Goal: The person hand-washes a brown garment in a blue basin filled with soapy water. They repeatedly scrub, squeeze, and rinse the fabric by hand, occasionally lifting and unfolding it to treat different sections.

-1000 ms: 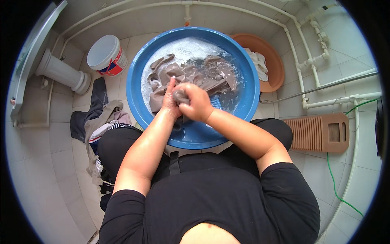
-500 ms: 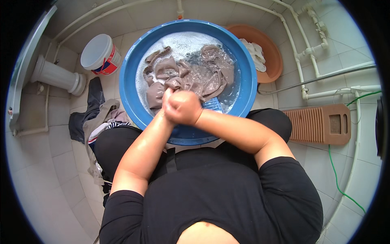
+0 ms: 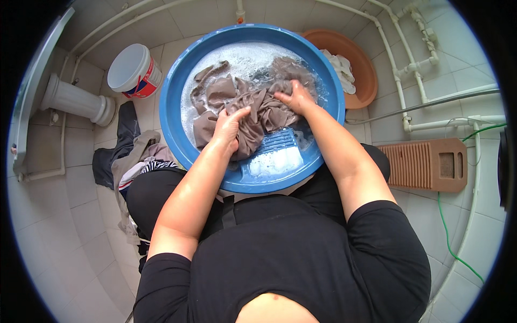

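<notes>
Left hand (image 3: pixel 228 128), right hand (image 3: pixel 299 99) | both my grips grasped brown cloth (image 3: pixel 253 113) | spaced apart, probably sharing its wet weight | in blue tub (image 3: pixel 172 102)

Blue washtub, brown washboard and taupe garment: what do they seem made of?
Blue washtub: likely plastic, smooth and glossy; light glints off its near side.
Brown washboard: probably plastic, fairly matte, with even, moulded-looking ridges.
Taupe garment: soaked cloth, bunching in soft folds; I can't tell the fibre.

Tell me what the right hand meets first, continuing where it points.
Likely the soaked brown garment in the blue washtub: the right hand seems to touch it, though depth is unclear.
</notes>
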The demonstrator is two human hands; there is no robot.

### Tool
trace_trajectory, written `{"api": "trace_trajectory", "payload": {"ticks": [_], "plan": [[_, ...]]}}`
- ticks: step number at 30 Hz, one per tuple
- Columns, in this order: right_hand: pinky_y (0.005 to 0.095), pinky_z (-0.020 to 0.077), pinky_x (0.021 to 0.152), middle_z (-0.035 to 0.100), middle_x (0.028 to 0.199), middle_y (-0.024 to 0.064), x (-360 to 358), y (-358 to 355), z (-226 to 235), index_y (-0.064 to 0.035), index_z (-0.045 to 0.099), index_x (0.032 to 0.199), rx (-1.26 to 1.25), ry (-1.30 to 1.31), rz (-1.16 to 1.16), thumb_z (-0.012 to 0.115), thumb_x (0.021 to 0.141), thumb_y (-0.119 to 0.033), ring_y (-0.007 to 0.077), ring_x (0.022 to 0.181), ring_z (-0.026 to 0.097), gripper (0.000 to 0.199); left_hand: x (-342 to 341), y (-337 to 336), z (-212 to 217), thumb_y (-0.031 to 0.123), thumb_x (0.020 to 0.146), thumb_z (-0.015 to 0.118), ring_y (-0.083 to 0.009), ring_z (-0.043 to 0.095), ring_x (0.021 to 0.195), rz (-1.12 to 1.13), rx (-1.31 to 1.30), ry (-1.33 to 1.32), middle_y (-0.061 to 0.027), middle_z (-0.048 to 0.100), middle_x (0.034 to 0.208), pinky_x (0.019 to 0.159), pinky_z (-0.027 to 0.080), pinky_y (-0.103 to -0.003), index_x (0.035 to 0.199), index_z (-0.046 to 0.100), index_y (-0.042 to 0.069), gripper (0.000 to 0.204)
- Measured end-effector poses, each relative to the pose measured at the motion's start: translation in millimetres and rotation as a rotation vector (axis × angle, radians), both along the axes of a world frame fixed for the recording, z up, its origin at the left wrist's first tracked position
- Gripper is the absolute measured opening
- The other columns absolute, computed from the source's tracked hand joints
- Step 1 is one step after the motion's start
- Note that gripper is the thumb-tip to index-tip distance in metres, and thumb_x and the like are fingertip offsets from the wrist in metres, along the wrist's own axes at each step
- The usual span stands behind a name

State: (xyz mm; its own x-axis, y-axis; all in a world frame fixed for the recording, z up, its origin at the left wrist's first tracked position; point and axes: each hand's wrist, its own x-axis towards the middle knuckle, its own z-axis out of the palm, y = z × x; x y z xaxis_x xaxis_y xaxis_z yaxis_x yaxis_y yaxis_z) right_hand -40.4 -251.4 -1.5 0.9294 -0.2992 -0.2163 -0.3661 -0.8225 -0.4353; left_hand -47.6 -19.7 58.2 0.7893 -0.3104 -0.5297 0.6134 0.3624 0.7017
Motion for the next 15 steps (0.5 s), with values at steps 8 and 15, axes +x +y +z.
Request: {"api": "trace_trajectory", "payload": {"ticks": [8, 15], "plan": [[0.0368, 0.0440, 0.087, 0.057, 0.109, 0.0130, -2.4, 24.2, 12.2, -0.0052, 0.064, 0.084, -0.190, -0.226, 0.142, 0.070, 0.066, -0.032, 0.0313, 0.102, 0.054, 0.033, 8.1, 2.4, -34.1, 0.019, 0.085, 0.055, -0.0209, 0.064, 0.078, 0.043, -0.069, 0.142, -0.0105, 0.066, 0.092, 0.070, 0.053, -0.034, 0.100, 0.060, 0.001, 0.024], [0.0375, 0.0466, 0.074, 0.057, 0.091, 0.0137, -43.2, 146.2, 79.2, -0.0064, 0.055, 0.091, 0.570, -0.709, 0.505, 0.064, 0.059, -0.014, 0.0328, 0.087, 0.056, 0.033, 4.9, 10.7, -0.1, 0.043, 0.088, 0.046, -0.0236, 0.058, 0.094, 0.010, -0.288, 0.057, -0.0110, 0.059, 0.106, 0.083, 0.048, -0.038, 0.112, 0.053, 0.005, 0.045]]}}
